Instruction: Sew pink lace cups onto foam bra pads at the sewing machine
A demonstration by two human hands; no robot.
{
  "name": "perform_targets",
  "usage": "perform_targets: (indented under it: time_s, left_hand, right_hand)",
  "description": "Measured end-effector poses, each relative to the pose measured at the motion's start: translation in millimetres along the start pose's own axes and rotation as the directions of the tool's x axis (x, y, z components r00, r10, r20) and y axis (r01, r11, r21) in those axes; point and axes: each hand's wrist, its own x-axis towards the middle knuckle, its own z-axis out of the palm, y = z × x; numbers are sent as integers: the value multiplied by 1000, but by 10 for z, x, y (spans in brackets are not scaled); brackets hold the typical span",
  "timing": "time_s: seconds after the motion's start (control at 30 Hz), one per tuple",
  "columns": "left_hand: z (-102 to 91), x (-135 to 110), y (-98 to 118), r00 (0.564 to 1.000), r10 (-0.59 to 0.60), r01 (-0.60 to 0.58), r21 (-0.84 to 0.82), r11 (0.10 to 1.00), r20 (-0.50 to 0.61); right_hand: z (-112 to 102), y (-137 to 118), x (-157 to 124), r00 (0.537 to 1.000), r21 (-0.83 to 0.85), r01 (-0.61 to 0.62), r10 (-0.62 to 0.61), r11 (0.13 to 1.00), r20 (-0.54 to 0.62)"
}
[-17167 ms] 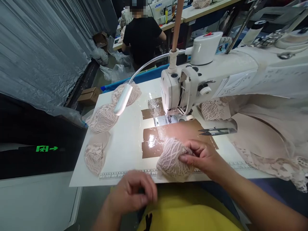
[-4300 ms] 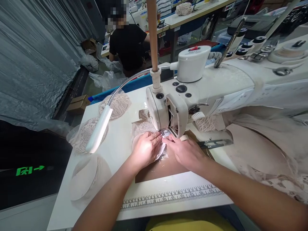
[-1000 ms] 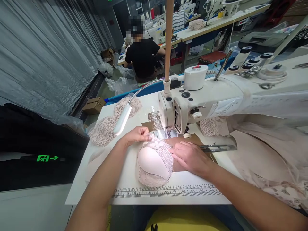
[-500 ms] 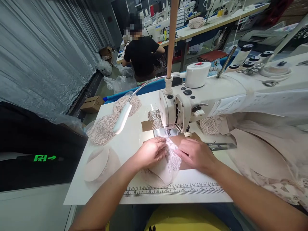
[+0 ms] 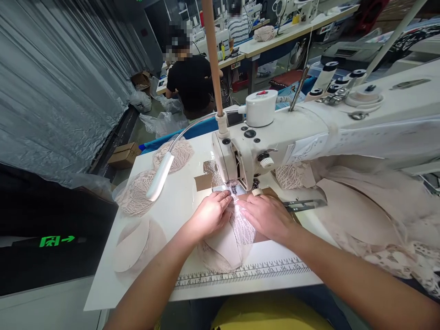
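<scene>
A beige cup-shaped piece (image 5: 222, 247) with a lace panel (image 5: 244, 227) lies on the sewing machine's bed, its upper end by the presser foot (image 5: 234, 189). My left hand (image 5: 211, 213) curls over the left side of the cup, fingers bent around the fabric near the needle. Flat on the right edge of the lace rests my right hand (image 5: 264, 215), fingers stretched toward the needle. The needle tip itself is too small to make out. Light from the machine falls on the lace between both hands.
The white sewing machine (image 5: 302, 133) spans the right side. Lace cups (image 5: 135, 192) and a plain cup (image 5: 132, 247) lie at the left of the table. A lamp (image 5: 160, 176) bends over them. Sheer fabric (image 5: 360, 215) is heaped at right. Co-workers (image 5: 190, 82) sit beyond.
My right hand has shifted closer to the needle, its fingers going from bent to stretched flat. The lace has moved slightly toward the presser foot. The whole view has swung right.
</scene>
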Motion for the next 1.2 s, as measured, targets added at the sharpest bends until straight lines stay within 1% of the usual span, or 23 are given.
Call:
perform_targets:
  time_s: [0.13,0.23,0.4,0.53,0.57,0.63,0.73,0.8,0.87,0.97,1.1,1.2]
  left_hand:
    - [-10,54,-91,998,59,-59,-15,998,8]
    - [-62,82,-120,996,86,-85,-53,995,23]
    - [-91,114,-186,990,109,-102,-77,992,85]
    - [-73,80,-264,983,122,-117,-38,992,140]
    - [-80,56,-265,984,114,-112,-22,993,133]
    - [-110,-9,-223,992,92,-92,-9,996,86]
    - [-158,-112,-72,999,53,-52,-57,997,11]
    - [-153,-156,36,1000,18,-18,-65,998,0]
    - [-112,-173,104,1000,-14,14,-17,1000,-1]
    - [-38,-178,120,999,-35,36,21,999,-42]
    - [-16,-205,82,990,-58,47,-85,995,-129]
    - [-36,-230,64,987,-83,63,-141,988,-139]
  right_hand:
    - [25,1,11,999,6,-18,18,1000,-36]
    - [34,-4,19,999,-8,-24,24,1000,-29]
    - [34,-20,41,999,-42,-35,34,998,-22]
    - [28,-7,34,999,21,-32,32,999,-4]
    - [24,-1,26,999,49,-37,37,998,-5]
    - [16,11,6,998,96,-53,55,994,-20]
    - [8,27,-21,996,121,-74,80,990,-41]
    - [7,37,-27,996,129,-75,80,989,-38]
    - [5,44,-25,997,139,-72,77,988,-29]
    - [-8,49,-15,997,155,-75,78,985,-13]
    - [-37,46,-15,997,199,-69,76,978,-29]
    - [-57,39,-33,997,264,-34,51,964,-57]
